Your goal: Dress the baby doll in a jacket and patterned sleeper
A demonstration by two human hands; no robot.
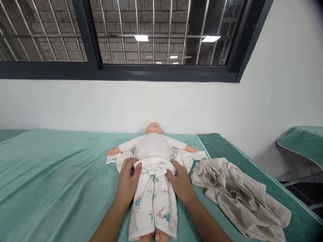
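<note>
Green sheets cover the bed, and behind it are a white wall and a window with a dark frame. On the bed a doll lies on its back, head near the wall and arms out wide. Its white pants have little pictures on them, and both feet poke out at the bottom. Some cloth with pictures lies flat under its arms.

One hand is on each side of the waist. On the left hand, the thumb and first finger seem to pinch the top edge. On the right hand, the thumb and first finger pinch the other side. I can't see all the other fingertips.

It looks like the waist needs care, because the cloth is bunched in the middle. I think both hands should move the same amount, softly, so one side doesn't sit higher. It would help to smooth the front lump and keep the flat cloth from getting caught. That crumpled pile of pale cloth on the right is out of the way.
</note>
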